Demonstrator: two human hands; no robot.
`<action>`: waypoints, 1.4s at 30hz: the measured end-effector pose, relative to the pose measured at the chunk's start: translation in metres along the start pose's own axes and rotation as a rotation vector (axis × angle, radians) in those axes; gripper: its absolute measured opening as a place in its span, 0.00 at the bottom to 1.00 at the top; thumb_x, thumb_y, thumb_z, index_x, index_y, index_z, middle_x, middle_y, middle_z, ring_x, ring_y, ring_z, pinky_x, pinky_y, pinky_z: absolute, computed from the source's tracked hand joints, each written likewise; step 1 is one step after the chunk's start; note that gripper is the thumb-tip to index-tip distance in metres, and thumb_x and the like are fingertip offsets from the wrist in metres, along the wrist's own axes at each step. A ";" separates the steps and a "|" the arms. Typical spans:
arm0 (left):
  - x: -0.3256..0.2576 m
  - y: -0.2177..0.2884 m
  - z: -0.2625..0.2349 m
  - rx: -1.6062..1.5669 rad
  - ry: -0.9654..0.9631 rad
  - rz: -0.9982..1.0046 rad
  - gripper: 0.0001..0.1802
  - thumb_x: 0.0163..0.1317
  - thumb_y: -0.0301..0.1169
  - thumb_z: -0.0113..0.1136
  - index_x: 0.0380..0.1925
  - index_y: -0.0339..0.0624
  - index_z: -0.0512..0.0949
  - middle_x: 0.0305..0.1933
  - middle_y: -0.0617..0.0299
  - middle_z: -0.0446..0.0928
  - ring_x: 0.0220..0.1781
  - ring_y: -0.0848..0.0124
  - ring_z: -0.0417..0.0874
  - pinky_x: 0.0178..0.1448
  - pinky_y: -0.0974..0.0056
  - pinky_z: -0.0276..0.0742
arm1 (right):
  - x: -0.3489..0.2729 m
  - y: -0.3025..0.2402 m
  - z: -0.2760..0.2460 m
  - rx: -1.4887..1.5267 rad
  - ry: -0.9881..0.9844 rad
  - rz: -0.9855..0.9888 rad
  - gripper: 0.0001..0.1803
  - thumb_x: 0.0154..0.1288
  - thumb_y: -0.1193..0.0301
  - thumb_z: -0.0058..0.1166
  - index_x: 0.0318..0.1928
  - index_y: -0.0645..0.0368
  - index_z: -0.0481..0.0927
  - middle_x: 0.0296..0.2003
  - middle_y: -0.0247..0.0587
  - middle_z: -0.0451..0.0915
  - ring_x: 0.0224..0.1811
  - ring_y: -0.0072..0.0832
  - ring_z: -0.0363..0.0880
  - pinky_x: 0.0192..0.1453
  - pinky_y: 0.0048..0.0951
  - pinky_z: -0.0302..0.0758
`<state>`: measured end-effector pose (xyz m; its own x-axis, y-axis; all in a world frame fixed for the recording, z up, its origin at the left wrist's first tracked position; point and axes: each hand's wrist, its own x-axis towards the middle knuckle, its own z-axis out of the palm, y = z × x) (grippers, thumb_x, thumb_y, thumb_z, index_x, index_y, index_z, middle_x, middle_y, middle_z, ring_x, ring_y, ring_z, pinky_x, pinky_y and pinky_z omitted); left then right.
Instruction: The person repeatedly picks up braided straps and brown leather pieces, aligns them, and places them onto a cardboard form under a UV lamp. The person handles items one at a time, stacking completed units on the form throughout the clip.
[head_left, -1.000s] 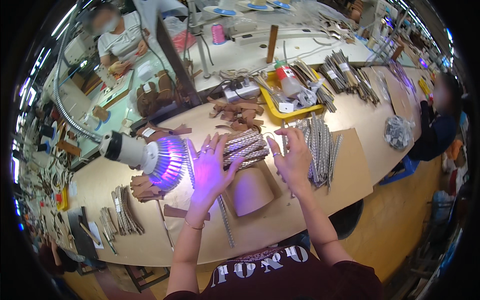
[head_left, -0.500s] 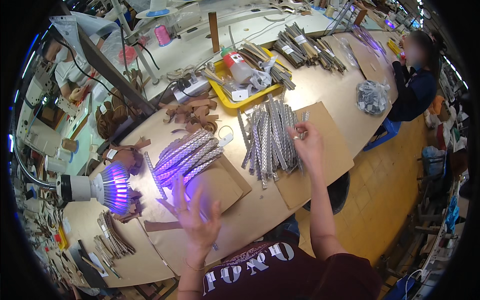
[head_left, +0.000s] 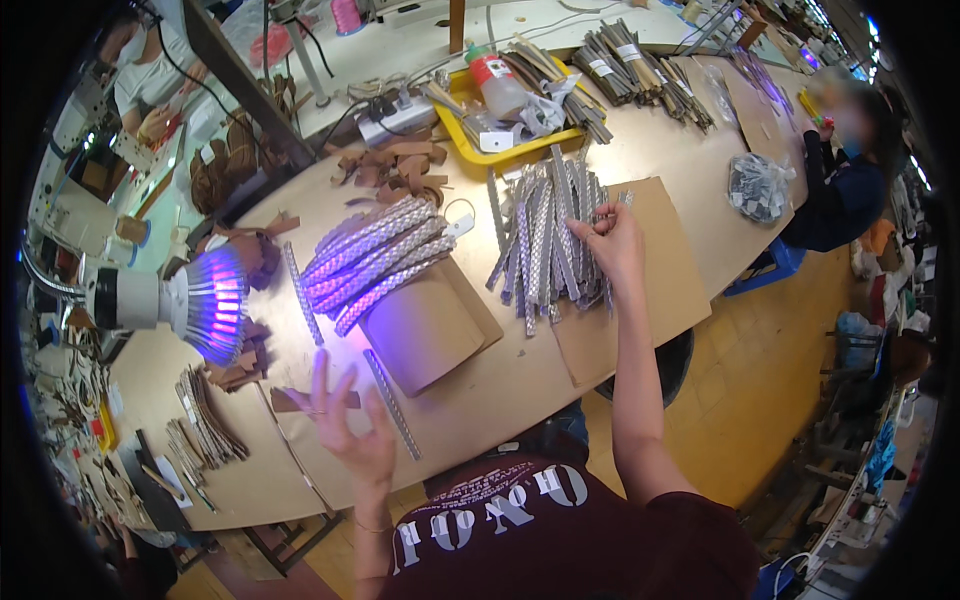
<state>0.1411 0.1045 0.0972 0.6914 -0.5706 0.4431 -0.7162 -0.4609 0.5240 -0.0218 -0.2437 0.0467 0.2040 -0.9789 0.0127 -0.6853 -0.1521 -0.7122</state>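
My left hand (head_left: 352,432) is over the near edge of the table with its fingers spread and holds nothing. Right beside it lies a single grey braided strap (head_left: 392,403). A brown strip (head_left: 290,400) is partly behind its fingers. Curled at the right side of a pile of grey and silver braided straps (head_left: 545,240), my right hand (head_left: 618,250) has thumb and fingertips drawn together. What they hold, if anything, is hidden. Left of this pile, a thick bundle of silvery braided straps (head_left: 375,255) rests on brown cardboard (head_left: 425,345). Another strap (head_left: 301,290) lies along the bundle's left side.
A lamp (head_left: 210,305) casts violet light from the left. Behind the pile stands a yellow tray (head_left: 465,140) with a bottle (head_left: 497,85) and strips. Brown scraps (head_left: 395,165) lie behind the bundle. A cardboard sheet (head_left: 660,260) extends right. A person (head_left: 850,190) sits at far right.
My left hand has drawn back toward me and left, uncovering the single strap on the table. My right hand stays at the pile. The whole view has shifted somewhat.
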 end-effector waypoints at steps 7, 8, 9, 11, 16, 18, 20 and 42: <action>-0.012 -0.028 -0.024 -0.005 0.180 -0.215 0.11 0.65 0.24 0.55 0.47 0.38 0.78 0.65 0.48 0.73 0.67 0.53 0.72 0.79 0.44 0.46 | 0.002 -0.007 -0.004 -0.006 -0.046 0.025 0.24 0.48 0.61 0.76 0.36 0.64 0.78 0.25 0.30 0.75 0.26 0.19 0.72 0.33 0.24 0.73; -0.013 -0.027 -0.025 -0.023 0.191 -0.230 0.11 0.65 0.24 0.55 0.47 0.38 0.78 0.64 0.48 0.73 0.68 0.53 0.72 0.79 0.44 0.46 | 0.001 -0.008 -0.004 -0.012 -0.038 0.026 0.23 0.48 0.62 0.76 0.35 0.64 0.78 0.25 0.30 0.75 0.26 0.18 0.72 0.32 0.23 0.72; -0.014 -0.023 -0.024 -0.076 0.188 -0.220 0.11 0.65 0.24 0.56 0.47 0.38 0.78 0.64 0.48 0.73 0.67 0.53 0.72 0.78 0.44 0.48 | 0.000 -0.009 -0.005 0.039 -0.056 0.041 0.21 0.50 0.63 0.75 0.34 0.63 0.78 0.25 0.30 0.76 0.26 0.17 0.72 0.32 0.22 0.72; -0.016 -0.011 -0.020 -0.183 0.180 -0.198 0.11 0.64 0.25 0.56 0.46 0.38 0.78 0.65 0.49 0.73 0.67 0.53 0.73 0.77 0.45 0.52 | -0.006 -0.013 -0.010 0.113 -0.087 0.081 0.18 0.53 0.65 0.73 0.33 0.62 0.78 0.25 0.29 0.77 0.26 0.16 0.71 0.31 0.21 0.70; -0.003 0.040 -0.015 -0.486 -0.132 -0.013 0.19 0.60 0.26 0.61 0.52 0.37 0.77 0.61 0.48 0.77 0.65 0.53 0.75 0.71 0.50 0.64 | -0.043 -0.039 -0.049 0.616 -0.287 -0.013 0.10 0.60 0.72 0.68 0.33 0.59 0.77 0.25 0.29 0.78 0.26 0.12 0.73 0.28 0.16 0.70; 0.007 0.062 -0.013 -0.590 -0.293 0.031 0.21 0.61 0.25 0.59 0.56 0.35 0.75 0.60 0.47 0.77 0.64 0.56 0.76 0.68 0.55 0.67 | -0.074 -0.052 -0.065 0.701 -0.517 -0.009 0.11 0.59 0.75 0.68 0.34 0.59 0.75 0.25 0.27 0.77 0.25 0.12 0.74 0.28 0.15 0.71; 0.019 0.081 0.001 -0.676 -0.394 0.006 0.22 0.64 0.24 0.57 0.58 0.33 0.73 0.59 0.48 0.77 0.60 0.60 0.78 0.65 0.60 0.70 | -0.110 -0.063 -0.064 0.786 -0.729 0.019 0.13 0.59 0.76 0.68 0.37 0.60 0.74 0.26 0.27 0.76 0.25 0.11 0.75 0.29 0.15 0.73; -0.101 0.060 0.086 0.030 -0.274 0.208 0.21 0.57 0.31 0.59 0.52 0.43 0.79 0.63 0.51 0.73 0.63 0.58 0.75 0.65 0.54 0.68 | -0.177 0.027 -0.013 0.200 -0.671 -0.008 0.07 0.68 0.74 0.58 0.39 0.68 0.78 0.27 0.37 0.79 0.26 0.19 0.76 0.32 0.22 0.74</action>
<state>0.0198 0.0760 0.0211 0.4825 -0.8138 0.3239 -0.8442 -0.3335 0.4196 -0.0858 -0.0768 0.0346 0.6401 -0.6723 -0.3719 -0.5533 -0.0675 -0.8303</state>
